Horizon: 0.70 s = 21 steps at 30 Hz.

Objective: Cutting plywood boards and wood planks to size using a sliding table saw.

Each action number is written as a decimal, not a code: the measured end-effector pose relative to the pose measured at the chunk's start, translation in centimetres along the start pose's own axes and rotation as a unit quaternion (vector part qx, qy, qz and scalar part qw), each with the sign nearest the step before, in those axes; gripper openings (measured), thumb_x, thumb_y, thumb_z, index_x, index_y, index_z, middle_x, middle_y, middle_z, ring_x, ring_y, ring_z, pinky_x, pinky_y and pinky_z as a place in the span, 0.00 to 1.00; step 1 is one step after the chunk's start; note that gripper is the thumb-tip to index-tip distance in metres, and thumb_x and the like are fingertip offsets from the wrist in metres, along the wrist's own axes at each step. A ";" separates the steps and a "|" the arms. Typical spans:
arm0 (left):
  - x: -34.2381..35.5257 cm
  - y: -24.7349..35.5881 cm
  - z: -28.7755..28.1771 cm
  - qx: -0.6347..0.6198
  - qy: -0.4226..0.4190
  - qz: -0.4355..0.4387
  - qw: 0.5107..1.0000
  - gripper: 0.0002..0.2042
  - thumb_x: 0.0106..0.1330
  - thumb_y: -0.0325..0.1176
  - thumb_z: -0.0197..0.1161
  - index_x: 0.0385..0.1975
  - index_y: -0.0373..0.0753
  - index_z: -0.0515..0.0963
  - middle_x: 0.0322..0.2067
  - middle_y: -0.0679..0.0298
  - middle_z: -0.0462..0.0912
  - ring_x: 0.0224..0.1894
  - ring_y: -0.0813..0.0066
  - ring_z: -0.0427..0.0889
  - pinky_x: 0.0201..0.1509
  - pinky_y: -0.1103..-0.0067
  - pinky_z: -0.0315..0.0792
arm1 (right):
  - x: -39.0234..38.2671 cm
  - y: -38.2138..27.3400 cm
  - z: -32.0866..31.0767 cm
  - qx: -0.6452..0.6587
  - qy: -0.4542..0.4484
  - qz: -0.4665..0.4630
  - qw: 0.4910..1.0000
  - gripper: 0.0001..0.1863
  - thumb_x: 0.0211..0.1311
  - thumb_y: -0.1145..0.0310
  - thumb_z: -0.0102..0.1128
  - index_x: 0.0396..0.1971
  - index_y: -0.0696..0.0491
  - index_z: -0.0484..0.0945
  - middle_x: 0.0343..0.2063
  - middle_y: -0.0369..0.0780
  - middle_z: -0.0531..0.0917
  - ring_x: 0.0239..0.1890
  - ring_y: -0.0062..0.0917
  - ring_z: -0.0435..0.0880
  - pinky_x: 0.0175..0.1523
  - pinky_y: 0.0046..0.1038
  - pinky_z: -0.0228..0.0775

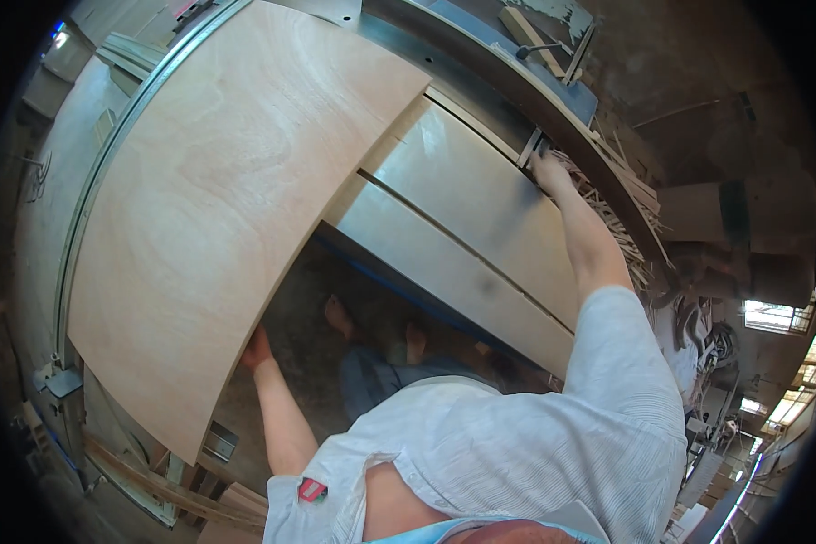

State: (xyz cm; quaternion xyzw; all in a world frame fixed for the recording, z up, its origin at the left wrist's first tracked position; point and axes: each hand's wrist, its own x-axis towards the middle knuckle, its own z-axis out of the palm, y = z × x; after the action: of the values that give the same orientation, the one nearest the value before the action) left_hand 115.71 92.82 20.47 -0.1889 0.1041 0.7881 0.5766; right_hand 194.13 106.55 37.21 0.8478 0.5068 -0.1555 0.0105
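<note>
A large plywood sheet (218, 181) with pale swirling grain covers the left part of a metal saw table (480, 195). My left hand (257, 348) grips the sheet's near edge, its fingers partly hidden beneath the wood. At the table's far right, my right hand (548, 170) is closed around a small dark metal part, blurred and half covered by the fingers, close to the end of a narrow strip (476, 124). A long dark slot (444, 240) runs across the bare metal, to the right of the sheet.
A metal rail (118, 150) borders the sheet's left side. Thin wood offcuts (607, 213) are heaped beyond the table, by a curved dark beam (553, 109). A wooden bar (528, 41) lies at the back. Below are my bare feet (339, 315) on the floor.
</note>
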 end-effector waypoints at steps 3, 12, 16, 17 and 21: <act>-0.8 0.1 -0.3 0.006 -0.021 -0.015 1.000 0.22 0.73 0.39 0.56 0.62 0.32 0.72 0.64 0.50 0.73 0.66 0.50 0.71 0.71 0.53 0.64 | -8.2 4.1 1.3 -0.055 0.009 0.105 0.993 0.31 0.75 0.49 0.34 0.50 0.60 0.79 0.51 0.59 0.80 0.57 0.54 0.76 0.61 0.49 0.67; -2.3 -0.3 0.8 -0.001 0.027 -0.023 0.999 0.25 0.72 0.41 0.57 0.64 0.33 0.70 0.65 0.49 0.72 0.67 0.50 0.69 0.72 0.51 0.62 | -14.5 -20.2 4.9 0.527 -0.046 0.048 0.847 0.25 0.71 0.49 0.55 0.43 0.61 0.79 0.35 0.44 0.82 0.27 0.25 0.80 0.30 0.28 0.74; -5.1 -0.9 2.4 0.033 0.103 -0.053 0.993 0.18 0.73 0.39 0.56 0.56 0.34 0.77 0.56 0.52 0.81 0.60 0.53 0.77 0.67 0.55 0.69 | -13.6 -30.8 4.6 0.617 -0.183 0.063 0.763 0.30 0.69 0.43 0.57 0.42 0.63 0.76 0.34 0.42 0.79 0.29 0.28 0.82 0.30 0.27 0.78; -6.5 -0.9 3.0 0.059 0.084 -0.099 0.990 0.17 0.73 0.39 0.57 0.54 0.35 0.78 0.53 0.54 0.83 0.58 0.55 0.79 0.65 0.56 0.71 | -13.4 -32.9 4.6 0.609 -0.172 0.070 0.772 0.29 0.69 0.44 0.58 0.38 0.62 0.76 0.31 0.43 0.79 0.26 0.25 0.80 0.27 0.26 0.76; -14.5 -1.4 7.2 0.467 0.165 -0.219 0.841 0.14 0.69 0.32 0.62 0.50 0.33 0.78 0.46 0.55 0.84 0.48 0.63 0.84 0.54 0.66 0.78 | -12.6 -37.3 5.1 0.558 -0.108 0.033 0.822 0.26 0.65 0.49 0.65 0.32 0.62 0.78 0.26 0.42 0.82 0.23 0.25 0.81 0.27 0.27 0.75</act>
State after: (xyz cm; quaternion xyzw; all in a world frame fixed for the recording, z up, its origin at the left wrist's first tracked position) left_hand 119.59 83.39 33.16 -0.0426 0.5096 0.4563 0.7281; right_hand 155.14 113.04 41.05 0.7028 0.3013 -0.5015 -0.4047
